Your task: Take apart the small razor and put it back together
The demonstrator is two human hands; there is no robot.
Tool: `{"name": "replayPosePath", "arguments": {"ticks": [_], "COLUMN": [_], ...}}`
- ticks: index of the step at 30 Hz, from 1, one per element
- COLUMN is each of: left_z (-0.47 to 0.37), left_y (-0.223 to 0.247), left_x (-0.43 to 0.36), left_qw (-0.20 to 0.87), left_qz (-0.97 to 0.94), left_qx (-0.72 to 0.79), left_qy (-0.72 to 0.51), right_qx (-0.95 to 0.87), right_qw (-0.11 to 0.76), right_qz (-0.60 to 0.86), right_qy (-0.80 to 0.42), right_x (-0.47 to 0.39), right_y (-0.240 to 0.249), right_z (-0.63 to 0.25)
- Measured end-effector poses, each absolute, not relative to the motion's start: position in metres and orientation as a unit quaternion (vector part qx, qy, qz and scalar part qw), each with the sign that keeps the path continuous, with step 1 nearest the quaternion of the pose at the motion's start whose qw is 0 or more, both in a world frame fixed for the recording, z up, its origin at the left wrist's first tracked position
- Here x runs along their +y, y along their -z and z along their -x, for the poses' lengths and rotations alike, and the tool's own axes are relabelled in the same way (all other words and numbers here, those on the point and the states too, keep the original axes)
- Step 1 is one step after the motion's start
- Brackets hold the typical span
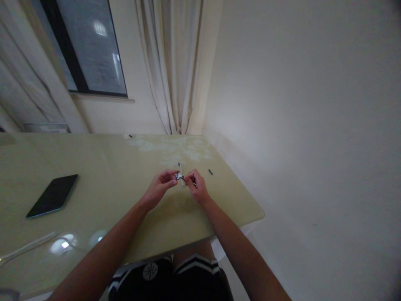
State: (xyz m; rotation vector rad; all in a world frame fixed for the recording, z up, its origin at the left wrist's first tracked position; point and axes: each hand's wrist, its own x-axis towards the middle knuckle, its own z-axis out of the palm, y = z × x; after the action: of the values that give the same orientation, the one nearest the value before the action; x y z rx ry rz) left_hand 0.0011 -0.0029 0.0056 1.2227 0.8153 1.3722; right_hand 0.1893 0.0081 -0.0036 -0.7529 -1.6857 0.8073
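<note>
Small clip — white and black, between fingertips

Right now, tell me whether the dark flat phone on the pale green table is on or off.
Apparently off: the dark flat phone lies flat on the pale green table, its screen black.

No words, brand names or numbers can be read anywhere in this view. The one sign-like mark is a round white emblem on the dark shorts at the lower edge — a circle with crossing lines inside, too small to make out further. The phone on the table lies with a dark screen — nothing legible on it.
</note>
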Motion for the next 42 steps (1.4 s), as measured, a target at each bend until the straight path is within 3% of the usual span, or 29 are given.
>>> {"name": "replayPosePath", "arguments": {"ticks": [24, 30, 33, 37, 42], "left_z": [0.006, 0.007, -0.005, -0.029, -0.038], "left_y": [-0.006, 0.010, 0.014, 0.011, 0.015], "left_x": [0.000, 0.010, 0.015, 0.020, 0.020], "left_qw": [0.466, 0.336, 0.264, 0.150, 0.089], "left_qz": [-0.571, -0.623, -0.665, -0.684, -0.691], "left_qx": [0.388, 0.516, 0.590, 0.671, 0.687], "left_qy": [-0.554, -0.481, -0.374, -0.242, -0.205], "right_qx": [-0.695, -0.579, -0.507, -0.486, -0.520], "right_qw": [0.535, 0.612, 0.577, 0.476, 0.376], "right_qz": [0.360, 0.509, 0.634, 0.728, 0.767], "right_qy": [-0.317, -0.174, -0.090, -0.077, -0.022], "right_x": [0.014, 0.051, 0.066, 0.073, 0.075], "right_y": [0.004, 0.003, 0.007, 0.017, 0.026], "right_z": [-0.189, -0.234, -0.267, -0.288, -0.286]}}
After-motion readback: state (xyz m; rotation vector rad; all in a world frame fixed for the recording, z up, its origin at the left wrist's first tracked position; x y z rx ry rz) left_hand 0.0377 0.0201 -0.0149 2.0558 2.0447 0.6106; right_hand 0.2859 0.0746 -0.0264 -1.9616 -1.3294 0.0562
